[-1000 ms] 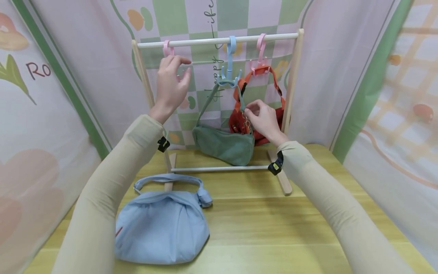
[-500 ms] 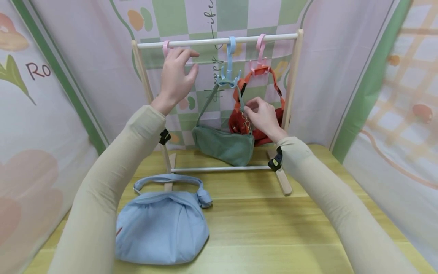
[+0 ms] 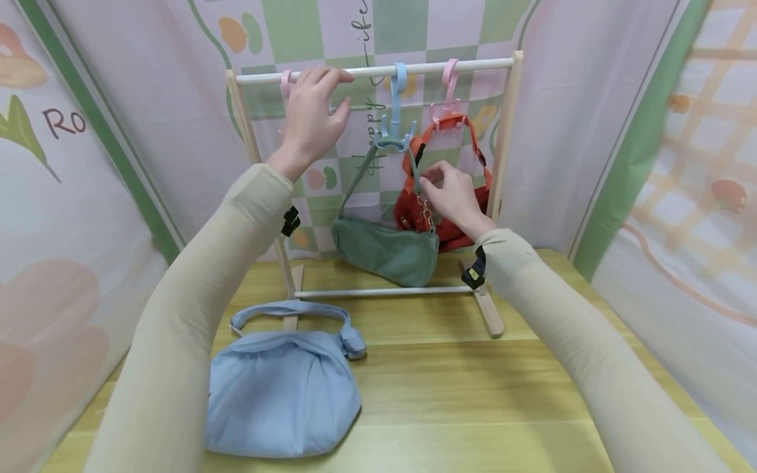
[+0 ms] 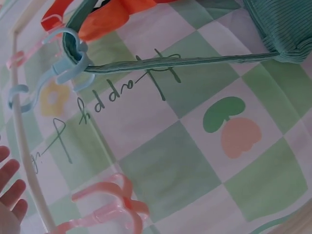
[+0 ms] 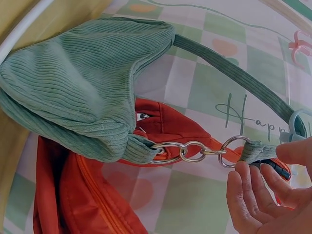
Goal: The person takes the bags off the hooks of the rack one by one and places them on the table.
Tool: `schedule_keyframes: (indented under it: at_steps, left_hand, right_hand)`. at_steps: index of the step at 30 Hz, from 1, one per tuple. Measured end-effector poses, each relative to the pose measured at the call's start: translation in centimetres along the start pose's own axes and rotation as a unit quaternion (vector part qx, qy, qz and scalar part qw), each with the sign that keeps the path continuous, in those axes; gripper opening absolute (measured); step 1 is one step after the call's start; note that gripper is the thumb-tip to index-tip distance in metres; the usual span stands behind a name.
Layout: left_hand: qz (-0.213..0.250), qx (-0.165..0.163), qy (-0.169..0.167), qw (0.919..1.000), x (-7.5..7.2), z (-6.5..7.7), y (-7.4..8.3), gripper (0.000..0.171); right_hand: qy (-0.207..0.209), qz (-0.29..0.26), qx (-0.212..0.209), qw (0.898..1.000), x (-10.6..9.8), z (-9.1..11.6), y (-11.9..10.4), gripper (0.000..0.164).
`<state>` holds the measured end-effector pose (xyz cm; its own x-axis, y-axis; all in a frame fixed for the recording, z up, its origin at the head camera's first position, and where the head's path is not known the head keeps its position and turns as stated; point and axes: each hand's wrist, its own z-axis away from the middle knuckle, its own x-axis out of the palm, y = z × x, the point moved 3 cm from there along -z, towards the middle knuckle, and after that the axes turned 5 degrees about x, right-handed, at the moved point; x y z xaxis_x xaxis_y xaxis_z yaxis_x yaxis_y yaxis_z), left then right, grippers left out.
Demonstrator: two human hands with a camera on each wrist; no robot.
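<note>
My left hand (image 3: 315,121) is raised at the white top rod (image 3: 367,71) of the rack, fingers spread and slightly bent, holding nothing. Beside it hangs a pink hook (image 4: 117,202), with no bag on it. My right hand (image 3: 452,194) is at the strap of the green corduroy bag (image 3: 387,253); its fingertips are close to the strap's ring-and-chain end (image 5: 234,151), thumb and forefinger apart. That strap loops over a blue hook (image 3: 396,125). Behind it, a red bag (image 3: 408,210) with an orange strap hangs from another pink hook (image 3: 451,92).
A light blue bag (image 3: 284,394) lies on the wooden table (image 3: 426,394), front left, its strap toward the rack. The rack's wooden feet (image 3: 489,314) and lower rod (image 3: 378,292) stand behind. Printed cloth walls (image 3: 650,197) close in the back and sides.
My left hand has moved up and right to the top rod. My right hand has risen slightly, its thumb and forefinger easing off the green bag's strap. The bags hang as before.
</note>
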<state>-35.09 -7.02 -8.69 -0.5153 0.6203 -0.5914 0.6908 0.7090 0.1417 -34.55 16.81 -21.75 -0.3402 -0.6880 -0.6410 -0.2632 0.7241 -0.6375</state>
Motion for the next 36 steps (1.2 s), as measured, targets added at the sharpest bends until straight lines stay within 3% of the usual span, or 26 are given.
schedule_keyframes:
  at_steps: [15,22,36]
  left_hand:
    - [-0.027,-0.027,-0.062,0.9973,0.8,-2.1,0.4,0.035]
    - [-0.034,-0.018,-0.079,0.9961,1.1,-3.0,0.7,0.034]
    - [-0.016,-0.03,-0.145,0.9889,1.7,-4.2,1.3,0.038]
  right_hand:
    - [-0.011,0.009,0.004,1.0,0.0,-0.6,-0.9,0.033]
    - [-0.011,0.015,0.005,1.0,-0.1,-0.9,-1.0,0.032]
    - [-0.011,0.016,0.0,1.0,-0.1,-1.3,-1.5,0.032]
